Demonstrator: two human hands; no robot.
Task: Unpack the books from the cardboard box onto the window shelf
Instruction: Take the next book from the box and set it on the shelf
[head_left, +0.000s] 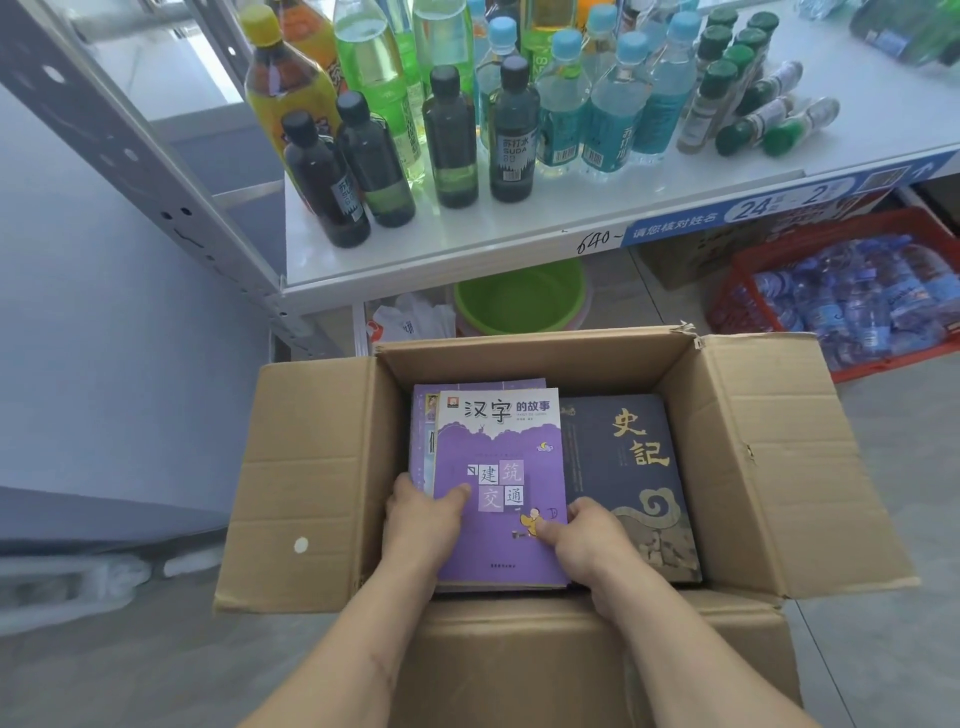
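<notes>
An open cardboard box (748, 457) stands on the floor in front of me with its flaps folded out. Inside lies a purple book (501, 452) on top of a stack at the left, with another purple book peeking out beneath it. A dark blue book with gold characters (631, 467) lies beside it at the right. My left hand (423, 512) grips the purple book's left edge, thumb on the cover. My right hand (584, 530) grips its right edge, thumb pressing the cover's lower right.
A white shelf (467, 249) above the box carries several drink bottles (447, 135). Below it sit a green basin (519, 301) and a red crate of bottled water (852, 306). A grey metal upright (130, 156) runs at the left.
</notes>
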